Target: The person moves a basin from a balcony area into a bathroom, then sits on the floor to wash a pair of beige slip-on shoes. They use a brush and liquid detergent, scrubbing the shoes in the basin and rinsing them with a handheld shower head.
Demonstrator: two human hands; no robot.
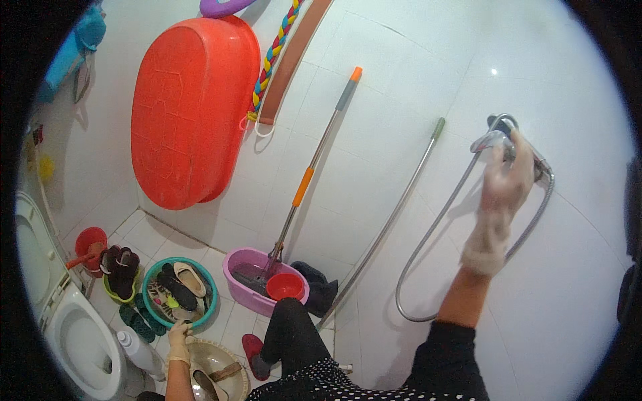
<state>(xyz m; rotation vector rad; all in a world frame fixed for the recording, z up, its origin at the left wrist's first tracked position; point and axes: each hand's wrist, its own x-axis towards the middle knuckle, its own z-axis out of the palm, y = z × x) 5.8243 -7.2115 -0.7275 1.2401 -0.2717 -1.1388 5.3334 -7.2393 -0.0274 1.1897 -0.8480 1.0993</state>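
Note:
My right hand (506,180), in a thin translucent glove and slightly blurred, is raised to the chrome shower mixer (486,142) on the tiled wall. Its fingers overlap the mixer; whether they grip it is unclear. Low on the left, my gloved left hand (179,341) is at the near rim of a teal basin (214,311), its fingertips partly obscured. Inside that basin lie a cream flat shoe (189,278) and a dark shoe (181,294) in water. Below my left hand is a beige basin (241,363) holding a brush (225,372) and a pale shoe (201,383).
A metal shower hose (436,225) loops beneath the mixer. A pink tub (241,295) holds a mop (303,185) and a red bowl (285,287). A toilet (83,346), white bottle (138,348) and green slippers (138,321) stand left. A large red tub (185,110) hangs on the wall.

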